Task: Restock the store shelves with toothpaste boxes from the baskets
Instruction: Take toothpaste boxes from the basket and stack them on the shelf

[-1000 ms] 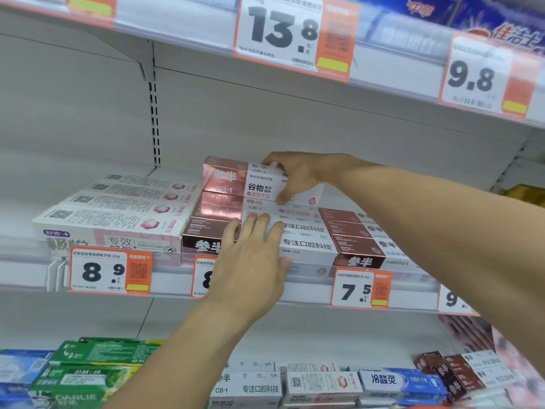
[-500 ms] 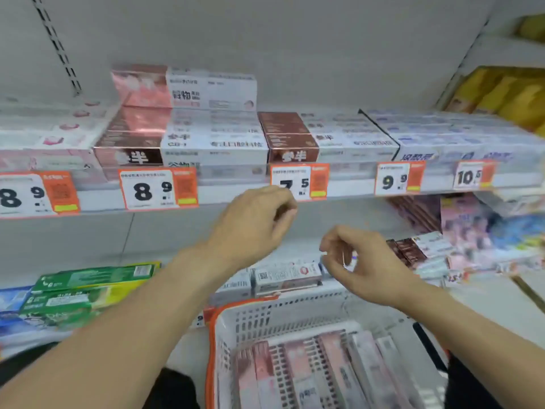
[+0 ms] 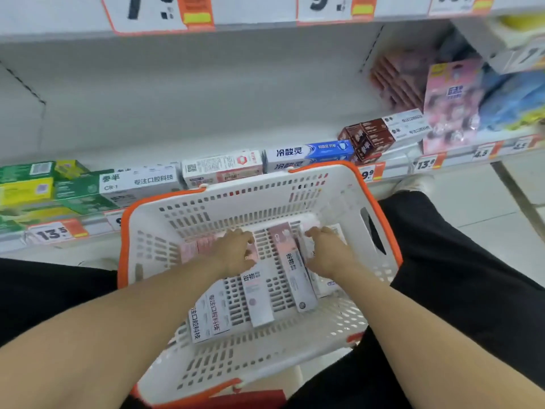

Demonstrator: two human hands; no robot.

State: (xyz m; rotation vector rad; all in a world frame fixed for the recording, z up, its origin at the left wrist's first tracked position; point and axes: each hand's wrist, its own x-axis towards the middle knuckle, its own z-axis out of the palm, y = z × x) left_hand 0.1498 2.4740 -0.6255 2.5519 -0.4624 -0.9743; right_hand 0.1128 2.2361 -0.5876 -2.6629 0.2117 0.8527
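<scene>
Both hands reach into the basket; left hand and right hand each clasp a toothpaste box, boxes' long axes running toward the person.

Basket: white slotted plastic, orange rim. Toothpaste boxes inside it: white and pale pink, black lettering. Behind the basket, shelf white; green boxes, blue-white box, brown boxes; price tags white and orange.
</scene>
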